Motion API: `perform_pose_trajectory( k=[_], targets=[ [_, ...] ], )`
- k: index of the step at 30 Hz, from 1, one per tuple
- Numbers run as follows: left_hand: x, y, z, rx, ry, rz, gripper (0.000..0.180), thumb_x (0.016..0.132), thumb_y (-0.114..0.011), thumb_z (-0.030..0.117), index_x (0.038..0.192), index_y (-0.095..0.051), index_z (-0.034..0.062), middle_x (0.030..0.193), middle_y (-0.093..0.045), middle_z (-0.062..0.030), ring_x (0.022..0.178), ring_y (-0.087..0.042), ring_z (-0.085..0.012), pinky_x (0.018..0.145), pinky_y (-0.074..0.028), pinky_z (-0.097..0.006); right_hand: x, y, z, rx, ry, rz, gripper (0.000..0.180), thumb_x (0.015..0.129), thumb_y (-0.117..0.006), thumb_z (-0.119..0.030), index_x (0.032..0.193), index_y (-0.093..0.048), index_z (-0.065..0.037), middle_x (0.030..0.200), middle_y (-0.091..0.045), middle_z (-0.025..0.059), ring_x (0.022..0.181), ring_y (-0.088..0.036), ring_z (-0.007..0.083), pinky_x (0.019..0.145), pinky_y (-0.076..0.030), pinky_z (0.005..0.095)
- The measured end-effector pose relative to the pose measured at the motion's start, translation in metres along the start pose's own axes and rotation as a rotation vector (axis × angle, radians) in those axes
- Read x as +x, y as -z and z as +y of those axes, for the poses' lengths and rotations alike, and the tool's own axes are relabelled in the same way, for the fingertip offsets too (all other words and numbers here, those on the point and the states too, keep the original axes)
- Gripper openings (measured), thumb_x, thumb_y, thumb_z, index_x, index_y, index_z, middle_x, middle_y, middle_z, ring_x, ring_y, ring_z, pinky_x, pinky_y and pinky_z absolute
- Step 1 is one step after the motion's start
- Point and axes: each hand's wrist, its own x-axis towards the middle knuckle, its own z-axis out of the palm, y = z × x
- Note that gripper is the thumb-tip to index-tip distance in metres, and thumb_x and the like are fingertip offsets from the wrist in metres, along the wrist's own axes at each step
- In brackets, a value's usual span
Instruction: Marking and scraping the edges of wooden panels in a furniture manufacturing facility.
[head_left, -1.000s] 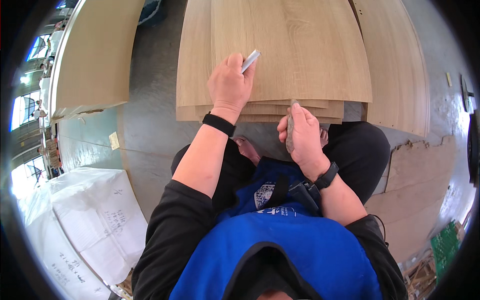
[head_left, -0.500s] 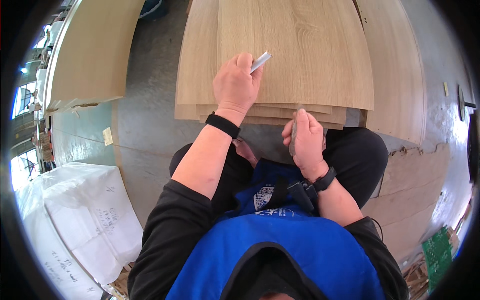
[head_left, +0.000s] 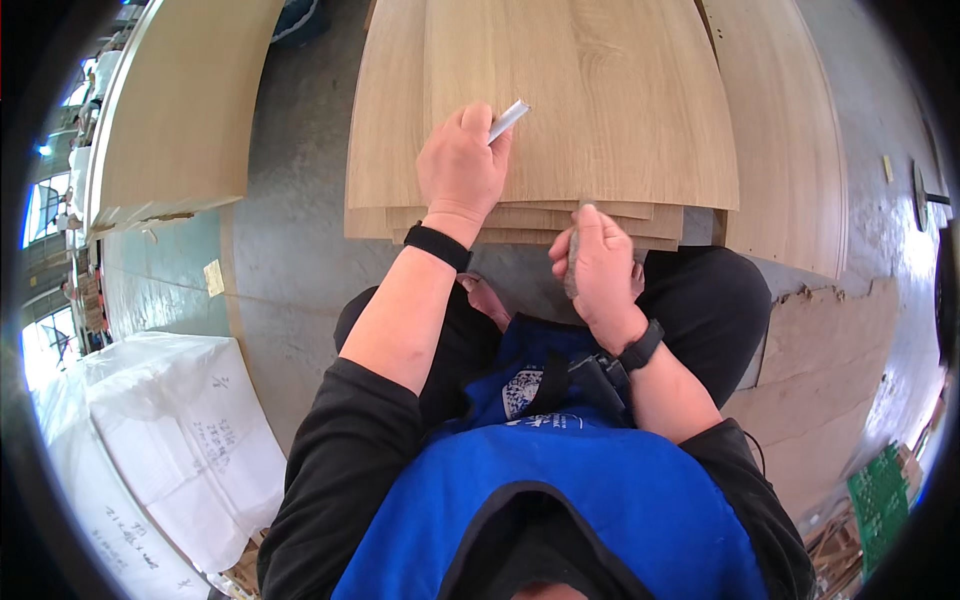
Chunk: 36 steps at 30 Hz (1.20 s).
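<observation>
The left hand [head_left: 462, 165] lies flat on top of the stack of thin light-oak wood veneer sheets [head_left: 570, 100], pressing it down, and its fingers are closed around a slim white marker-like stick [head_left: 509, 120] that points up to the right. The right hand [head_left: 598, 265] is at the near edge of the stack, just below the sheet ends, with its fingers curled around a small grey flat tool [head_left: 572, 262]; I cannot tell what kind of tool it is. The stack rests on the grey concrete floor [head_left: 290, 250], in front of the person's knees.

In my judgement, the sheets are thin and their near ends are uneven, so the tool could chip or split an edge if it is pushed at a steep angle. If the pressure of the left hand becomes lighter, the top sheet could slide and the edges would no longer match. The right fingers are very near the sheet edge and could be scraped.

At lower left lies a white woven plastic sack [head_left: 170, 440] with dark handwriting on it. A small yellowish paper tag [head_left: 213, 277] lies on the floor beside it. A green printed carton [head_left: 880, 500] shows at lower right, near brown torn cardboard [head_left: 830, 360].
</observation>
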Motion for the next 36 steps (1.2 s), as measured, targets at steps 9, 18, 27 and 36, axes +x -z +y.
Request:
perform_pose_trajectory(
  k=[9,18,27,36],
  targets=[
    [0.001,-0.004,-0.006,-0.009,-0.027,0.033,0.019,0.086,-0.062,0.025,0.081,-0.050,0.0110,0.077,-0.060,-0.0066,0.074,-0.060,-0.0295,0.058,-0.047,-0.042,-0.008,-0.007,0.002,0.003,-0.129,-0.033,0.038,0.101,-0.040,-0.030,0.078,-0.053,-0.003,0.059,-0.058,0.0069,0.043,-0.049,0.0101,0.041,-0.039,0.0244],
    [0.000,-0.006,-0.005,-0.049,-0.042,0.055,0.026,0.089,-0.061,0.027,0.079,-0.048,0.0062,0.073,-0.058,-0.0138,0.067,-0.057,-0.0368,0.056,-0.043,-0.046,-0.001,-0.014,0.000,0.089,-0.056,0.050,0.037,0.102,-0.039,-0.030,0.079,-0.051,-0.004,0.059,-0.057,0.0074,0.044,-0.050,0.0111,0.042,-0.040,0.0247],
    [0.000,0.001,-0.002,0.052,0.015,-0.035,0.020,0.087,-0.060,0.028,0.083,-0.051,0.0106,0.081,-0.061,-0.0080,0.076,-0.060,-0.0314,0.062,-0.047,-0.043,-0.006,-0.017,-0.004,0.108,-0.087,0.031,0.037,0.102,-0.039,-0.031,0.080,-0.051,-0.004,0.059,-0.057,0.0069,0.043,-0.049,0.0110,0.041,-0.040,0.0245],
    [0.002,0.000,0.003,0.009,-0.003,0.009,0.027,0.090,-0.059,0.030,0.080,-0.049,0.0076,0.077,-0.060,-0.0130,0.070,-0.058,-0.0365,0.058,-0.044,-0.047,0.004,-0.017,0.003,0.158,-0.028,0.120,0.040,0.101,-0.039,-0.032,0.075,-0.050,-0.005,0.058,-0.057,0.0061,0.042,-0.049,0.0107,0.041,-0.041,0.0259]
  ],
)
